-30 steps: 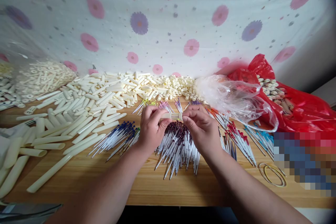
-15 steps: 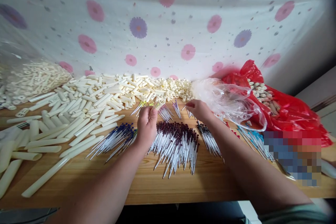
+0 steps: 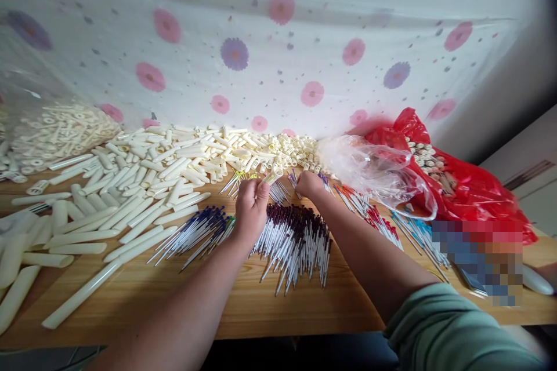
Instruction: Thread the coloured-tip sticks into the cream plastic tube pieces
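Note:
My left hand [image 3: 252, 206] is closed around a cream slotted plastic piece [image 3: 273, 175], which sticks out past the thumb. Just right of it, my right hand [image 3: 310, 184] has its fingers pressed together over the small purple-tipped refills [image 3: 292, 178]; what they grip is too small to make out. Below both hands lies a large pile of dark maroon-tipped refills [image 3: 296, 237]. Blue-tipped refills [image 3: 195, 232] lie left of my left wrist, and yellow-tipped ones [image 3: 237, 179] are behind it.
Cream tubes [image 3: 130, 174] cover the left and back of the wooden table [image 3: 174, 307]. Orange, red [image 3: 383, 223] and light-blue refills [image 3: 424, 237] lie right of my right arm. A clear bag [image 3: 374, 162] and a red bag [image 3: 483, 197] stand at the right.
My right hand has moved left, closer to my left hand, uncovering orange and red refills. The view has shifted slightly; my left hand still holds the slotted piece.

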The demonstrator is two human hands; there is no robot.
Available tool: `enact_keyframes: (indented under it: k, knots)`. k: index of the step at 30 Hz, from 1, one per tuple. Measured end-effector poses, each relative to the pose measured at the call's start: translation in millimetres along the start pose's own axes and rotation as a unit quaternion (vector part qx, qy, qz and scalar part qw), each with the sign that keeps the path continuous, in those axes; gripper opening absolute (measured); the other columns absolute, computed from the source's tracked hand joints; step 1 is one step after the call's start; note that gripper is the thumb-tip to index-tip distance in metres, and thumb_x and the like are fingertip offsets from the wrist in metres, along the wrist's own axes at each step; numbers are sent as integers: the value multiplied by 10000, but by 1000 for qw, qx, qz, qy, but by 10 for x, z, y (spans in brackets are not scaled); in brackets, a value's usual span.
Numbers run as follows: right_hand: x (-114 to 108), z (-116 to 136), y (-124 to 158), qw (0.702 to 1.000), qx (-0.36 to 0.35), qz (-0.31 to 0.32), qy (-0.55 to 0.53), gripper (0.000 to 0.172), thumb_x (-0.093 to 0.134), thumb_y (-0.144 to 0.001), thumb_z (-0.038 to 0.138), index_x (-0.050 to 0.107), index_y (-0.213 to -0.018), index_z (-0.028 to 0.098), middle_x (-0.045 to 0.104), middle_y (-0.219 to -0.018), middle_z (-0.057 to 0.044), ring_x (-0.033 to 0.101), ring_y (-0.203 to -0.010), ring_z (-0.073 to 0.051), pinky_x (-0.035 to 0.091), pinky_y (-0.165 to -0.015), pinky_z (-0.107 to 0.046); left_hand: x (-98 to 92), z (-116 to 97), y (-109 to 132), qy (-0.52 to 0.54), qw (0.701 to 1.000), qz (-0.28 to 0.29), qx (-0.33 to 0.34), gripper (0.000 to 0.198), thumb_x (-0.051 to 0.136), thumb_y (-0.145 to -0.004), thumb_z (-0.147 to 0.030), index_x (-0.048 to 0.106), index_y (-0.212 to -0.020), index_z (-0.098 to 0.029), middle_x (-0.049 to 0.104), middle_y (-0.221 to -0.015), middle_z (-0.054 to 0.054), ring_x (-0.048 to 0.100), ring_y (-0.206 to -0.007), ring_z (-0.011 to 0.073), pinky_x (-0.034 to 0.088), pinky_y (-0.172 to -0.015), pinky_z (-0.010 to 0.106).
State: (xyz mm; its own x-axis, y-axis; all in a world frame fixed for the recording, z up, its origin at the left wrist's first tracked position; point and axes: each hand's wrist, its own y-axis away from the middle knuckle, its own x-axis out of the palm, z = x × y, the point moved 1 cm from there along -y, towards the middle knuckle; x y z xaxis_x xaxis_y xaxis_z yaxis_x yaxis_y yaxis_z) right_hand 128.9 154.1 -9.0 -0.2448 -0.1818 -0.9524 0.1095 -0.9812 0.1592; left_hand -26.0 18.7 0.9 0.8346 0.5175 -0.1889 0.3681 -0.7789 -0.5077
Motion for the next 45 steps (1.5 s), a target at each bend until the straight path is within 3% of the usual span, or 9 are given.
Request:
enact_keyframes:
  k: [7, 13, 17, 21, 29, 34, 37, 41, 45]
  knots:
    - [-214, -122, 348, 988, -48, -59, -136, 176, 654, -716, 186, 646, -879, 121, 662, -666, -37, 634, -634, -147, 463, -586, -235, 62, -3, 24, 145, 981, 47, -121, 320, 582, -777, -508, 570, -784, -188, 463, -616, -47, 435, -554, 97, 358, -529, 211]
    - [-274, -8, 928, 944, -150, -44, -290, 173, 613, -729, 257, 586, -870, 162, 616, -625, 21, 562, -515, -81, 396, -467, -179, 207, -52, 113, 239, 933, 137, -231, 278, 732, -639, -362, 628, -760, -134, 536, -562, -38, 412, -428, 56, 307, -418, 192]
    - [-212, 109, 1184, 902, -202, -41, -380, 213, 641, -689, 247, 546, -868, 182, 539, -561, 64, 484, -469, -73, 335, -436, -179, 228, -77, 131, 297, 915, 118, -245, 256, 761, -604, -308, 648, -742, -123, 509, -498, -48, 417, -428, 52, 323, -423, 184]
    - [-146, 115, 1253, 893, -232, -24, -385, 275, 636, -684, 189, 532, -938, 201, 567, -608, 60, 511, -525, -83, 368, -482, -188, 184, -115, 104, 335, 900, 118, -251, 217, 757, -621, -277, 632, -715, -126, 472, -445, -61, 398, -409, 44, 307, -426, 177]
    - [-190, -38, 1216, 784, -305, -39, -540, 261, 542, -845, 300, 620, -1073, 201, 595, -788, -9, 545, -642, -88, 467, -605, -248, 111, -275, 120, 358, 874, 224, -241, 190, 723, -673, -283, 638, -739, -127, 603, -626, -4, 440, -441, 32, 310, -440, 171]
    - [-266, -25, 1248, 737, -375, -32, -561, 132, 610, -816, 279, 638, -898, 179, 604, -759, 0, 583, -626, -81, 497, -597, -242, 91, -276, 164, 357, 846, 317, -239, 198, 710, -693, -321, 642, -724, -138, 576, -619, -6, 434, -451, 45, 324, -456, 194]
    - [-357, -41, 1303, 735, -409, -7, -541, 134, 611, -819, 290, 572, -785, 166, 575, -677, 21, 576, -587, -83, 494, -570, -240, 85, -242, 158, 303, 874, 328, -192, 239, 669, -731, -391, 652, -751, -154, 571, -617, 0, 445, -475, 71, 344, -478, 221]
    - [-554, -154, 1540, 735, -404, -220, -497, 50, 580, -843, 228, 579, -811, 190, 593, -727, -10, 583, -659, -114, 490, -589, -265, 52, -232, 86, 116, 973, 198, -19, 172, 655, -755, -354, 671, -741, -183, 623, -712, 23, 562, -664, 138, 423, -630, 269]
    - [-722, -240, 1957, 668, -432, -421, -436, 68, 550, -854, 204, 587, -906, 229, 626, -766, -40, 631, -730, -177, 526, -633, -334, 34, -255, 54, 56, 982, 159, 90, 101, 657, -759, -265, 656, -691, -189, 586, -713, 8, 551, -686, 136, 427, -664, 272]
